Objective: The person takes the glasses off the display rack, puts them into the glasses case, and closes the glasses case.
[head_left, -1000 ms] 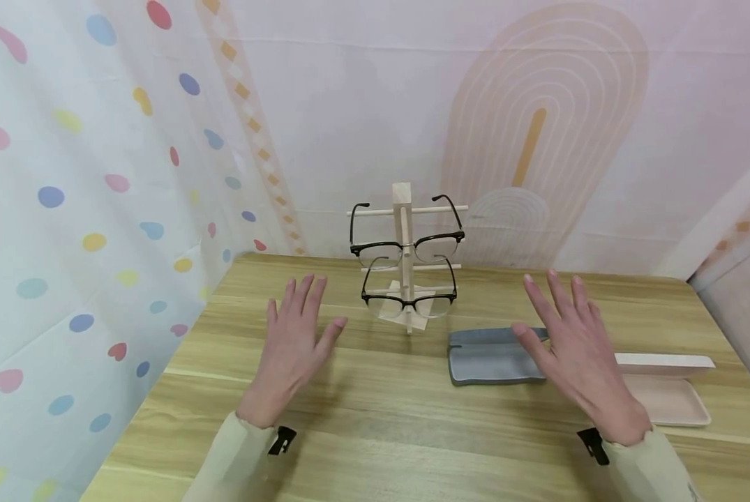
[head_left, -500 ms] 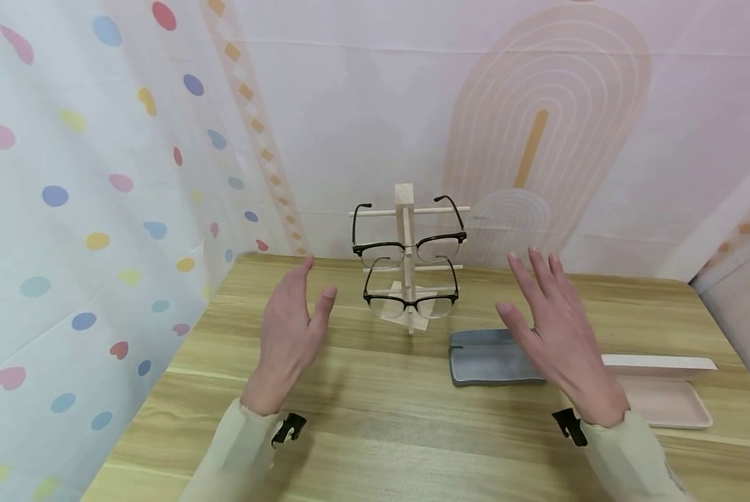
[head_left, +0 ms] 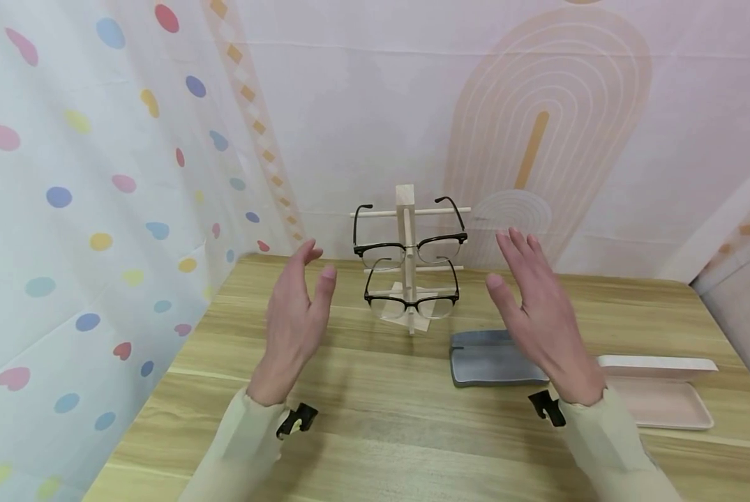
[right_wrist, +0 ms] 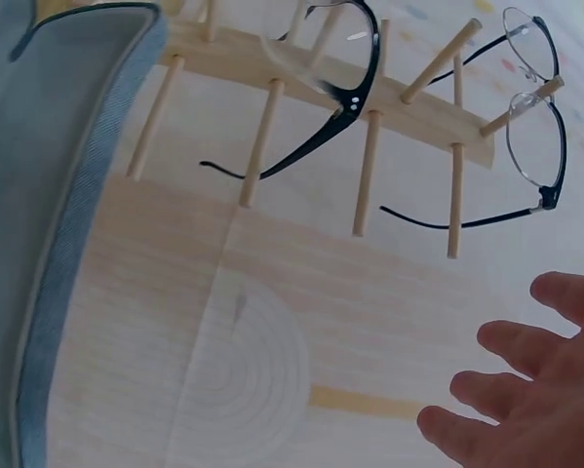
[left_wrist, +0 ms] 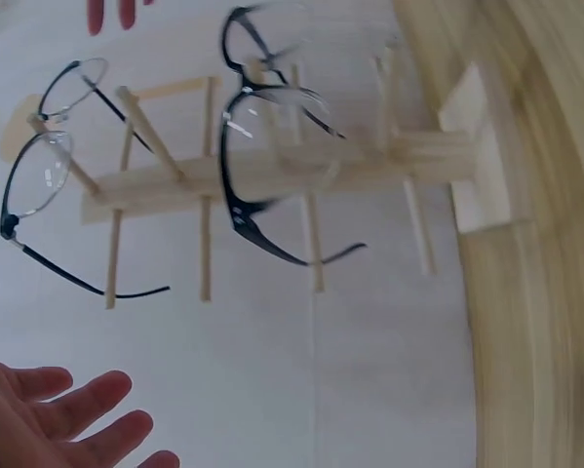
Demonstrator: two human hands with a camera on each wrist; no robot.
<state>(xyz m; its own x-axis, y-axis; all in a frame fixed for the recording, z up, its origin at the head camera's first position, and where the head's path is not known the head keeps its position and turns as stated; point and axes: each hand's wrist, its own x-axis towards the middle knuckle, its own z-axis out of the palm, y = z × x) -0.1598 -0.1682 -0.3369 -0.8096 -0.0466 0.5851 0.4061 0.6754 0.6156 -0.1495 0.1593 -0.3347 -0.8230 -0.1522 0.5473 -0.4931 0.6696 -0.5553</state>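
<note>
A wooden eyeglass stand point(head_left: 405, 199) with thin pegs rises near the back of the table. Two pairs of black-rimmed glasses hang on it, an upper pair point(head_left: 379, 245) and a lower pair point(head_left: 437, 298). To the left of the stand my left hand point(head_left: 294, 314) hovers, thumb apart from relaxed fingers, holding nothing. On the other side my right hand point(head_left: 541, 321) is raised with straight fingers, also holding nothing. Under and beside it lies an opened grey-blue glasses case point(head_left: 497, 362), partly covered by the hand. Neither hand touches the glasses, as both wrist views show.
A pale pink glasses case point(head_left: 663, 401) lies opened at the right, partly behind my right wrist. The wooden table point(head_left: 400, 432) meets a patterned curtain point(head_left: 362, 104) at the back and a dotted curtain point(head_left: 98, 244) at the left.
Both hands have turned palms more inward. The right hand has moved left and away toward the stand, and the left slightly right. Glasses and cases stay where they were.
</note>
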